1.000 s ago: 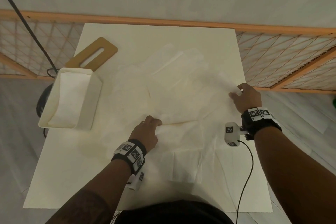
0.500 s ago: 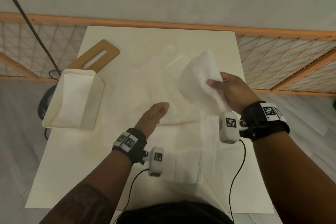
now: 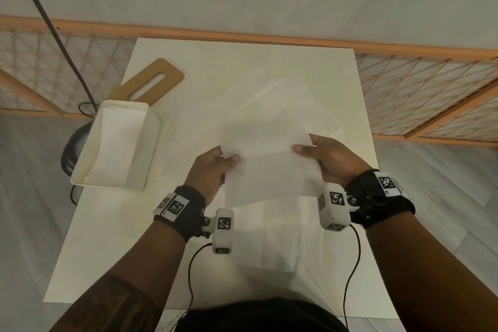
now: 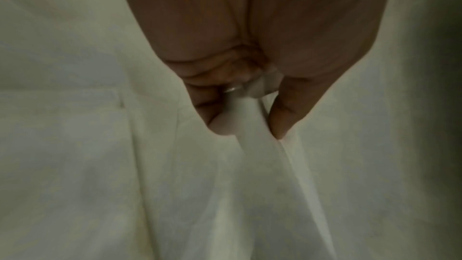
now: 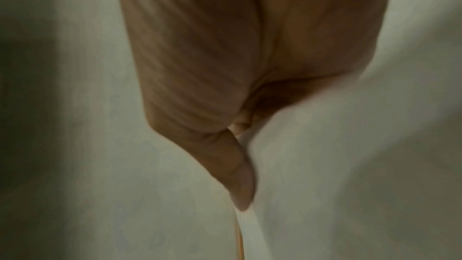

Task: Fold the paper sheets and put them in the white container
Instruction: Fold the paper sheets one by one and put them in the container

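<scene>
loose paper sheets [image 3: 272, 240] lie on near counter [image 3: 89, 259]. left hand [image 3: 208, 170] and right hand [image 3: 332, 162] pinch opposite edges of a lifted paper sheet [image 3: 265, 164], fingers closed on it, likely squaring a fold. white container [image 3: 151, 143] stands far left, already holding paper.
</scene>
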Demonstrator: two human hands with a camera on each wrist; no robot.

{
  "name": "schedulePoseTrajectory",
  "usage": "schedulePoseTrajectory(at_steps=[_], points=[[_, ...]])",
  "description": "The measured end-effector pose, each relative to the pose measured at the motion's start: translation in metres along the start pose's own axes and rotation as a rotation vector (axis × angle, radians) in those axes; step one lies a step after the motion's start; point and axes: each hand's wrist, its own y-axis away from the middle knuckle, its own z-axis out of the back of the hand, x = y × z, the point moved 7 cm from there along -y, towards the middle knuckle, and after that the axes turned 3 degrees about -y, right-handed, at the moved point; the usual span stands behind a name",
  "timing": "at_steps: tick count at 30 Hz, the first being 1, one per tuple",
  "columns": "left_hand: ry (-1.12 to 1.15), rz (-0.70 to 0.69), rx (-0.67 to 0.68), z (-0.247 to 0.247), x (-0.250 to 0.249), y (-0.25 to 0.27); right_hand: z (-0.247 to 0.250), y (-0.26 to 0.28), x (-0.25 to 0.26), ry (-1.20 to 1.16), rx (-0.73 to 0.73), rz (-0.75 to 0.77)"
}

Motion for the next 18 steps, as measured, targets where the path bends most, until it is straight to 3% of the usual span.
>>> schedulePoseTrajectory(at_steps=[12, 18], points=[[-0.203, -0.049, -0.033, 0.030, -0.006, 0.005, 0.018, 0.010, -0.019, 0.168, -0.064, -0.155], [-0.430, -0.063, 0.033, 0.031, -0.011, 0.005, 0.024, 0.004, -0.025, 0.122, -0.088, -0.116]])
